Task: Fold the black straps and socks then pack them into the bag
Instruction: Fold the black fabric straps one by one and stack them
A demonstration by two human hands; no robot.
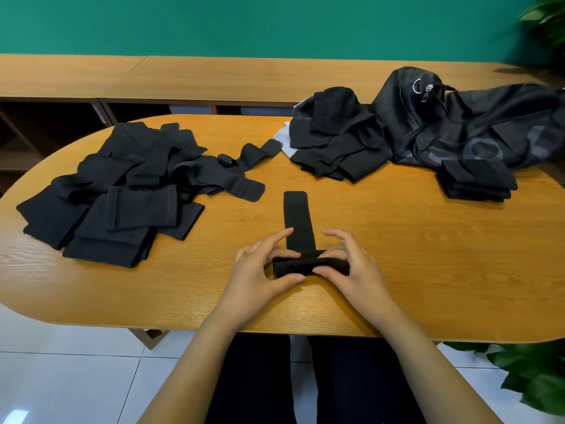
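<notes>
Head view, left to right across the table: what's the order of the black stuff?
Big loose pile → stray unfolded strap → smaller pile → bag. Skipped: half-rolled strap and folded stack, since they overlap others sideways.

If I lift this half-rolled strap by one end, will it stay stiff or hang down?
Probably it hangs limp: the strap lies flat on the table, and straps in the pile drape and curl. The rolled end may unroll, since the left hand and right hand pinch it.
</notes>
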